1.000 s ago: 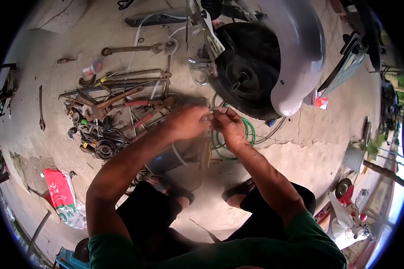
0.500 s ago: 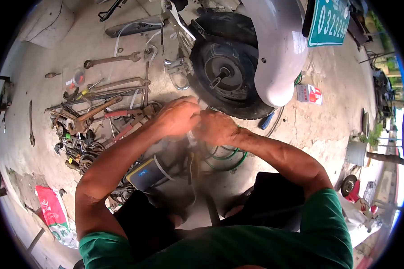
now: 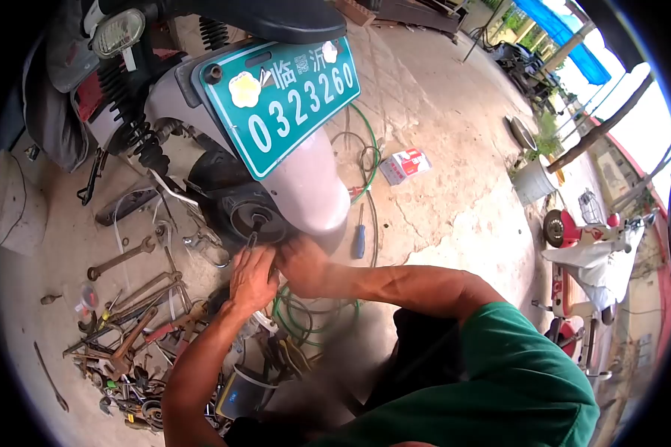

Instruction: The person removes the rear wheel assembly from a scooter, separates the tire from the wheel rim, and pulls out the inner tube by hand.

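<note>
"Since both hands crowd the wheel (image 3: pixel 240 217), left of the frame's centre, which is nearer the axle (image 3: pixel 257 225)?"

"Left hand (image 3: pixel 252 279): fingers bunched just below the axle, whose length points down towards them; right hand (image 3: pixel 303 267), half-curled, lies further right, near the wheel's lower edge; what either holds, I can't tell"

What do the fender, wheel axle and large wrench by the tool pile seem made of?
Fender: glossy plastic or painted metal; smooth sheen leaves it open. Wheel axle: probably steel, grey, metallic. Large wrench: likely steel, dull, rust-brown surface.
</note>
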### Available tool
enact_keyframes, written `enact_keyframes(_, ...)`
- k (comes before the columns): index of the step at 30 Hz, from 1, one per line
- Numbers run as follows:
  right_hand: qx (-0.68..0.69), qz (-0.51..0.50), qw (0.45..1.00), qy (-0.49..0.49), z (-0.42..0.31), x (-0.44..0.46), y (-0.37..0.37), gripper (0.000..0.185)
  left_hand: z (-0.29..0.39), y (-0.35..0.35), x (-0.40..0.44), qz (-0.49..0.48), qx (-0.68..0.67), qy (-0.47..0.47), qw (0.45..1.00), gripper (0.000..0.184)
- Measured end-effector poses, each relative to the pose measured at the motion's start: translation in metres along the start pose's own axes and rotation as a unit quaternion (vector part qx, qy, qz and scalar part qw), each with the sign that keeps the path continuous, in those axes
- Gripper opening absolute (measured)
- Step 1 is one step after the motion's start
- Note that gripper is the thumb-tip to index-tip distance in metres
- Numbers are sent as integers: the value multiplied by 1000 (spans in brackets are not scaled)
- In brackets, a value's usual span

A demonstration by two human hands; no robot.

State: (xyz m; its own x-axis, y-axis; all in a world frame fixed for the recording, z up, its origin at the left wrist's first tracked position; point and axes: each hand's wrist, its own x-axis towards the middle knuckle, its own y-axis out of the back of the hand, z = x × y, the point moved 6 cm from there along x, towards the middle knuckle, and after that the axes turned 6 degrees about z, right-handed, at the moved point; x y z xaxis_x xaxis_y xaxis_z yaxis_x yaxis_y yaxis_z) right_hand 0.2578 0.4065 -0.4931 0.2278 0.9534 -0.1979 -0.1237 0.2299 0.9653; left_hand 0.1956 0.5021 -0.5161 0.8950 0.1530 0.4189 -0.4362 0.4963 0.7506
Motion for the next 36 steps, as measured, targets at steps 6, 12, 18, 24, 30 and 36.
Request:
enact_keyframes(6,57,-83,994,-44,1,26,-20,55,-15,-18,-12,-48,59,4,997,57)
enact_keyframes(12,39,-61,997,-17,-4,25,-23,57,-22,-28,-13,-84,94,7,992,61)
enact_keyframes(18,55,-57,997,-26,-8,24,-17,63,-16,-21,-4,-104,88,31,990,64)
enact_keyframes(24,66,-36,997,-21,-11,23,-25,46,-7,-14,-4,-72,89,16,993,58)
enact_keyframes(30,41,-26,999,-4,-13,22,-23,36,-18,-30,-11,-12,108,-1,994,46)
enact_keyframes(36,68,-10,996,-64,-13,23,-19,35,-23,-39,-8,-35,158,17,987,35)
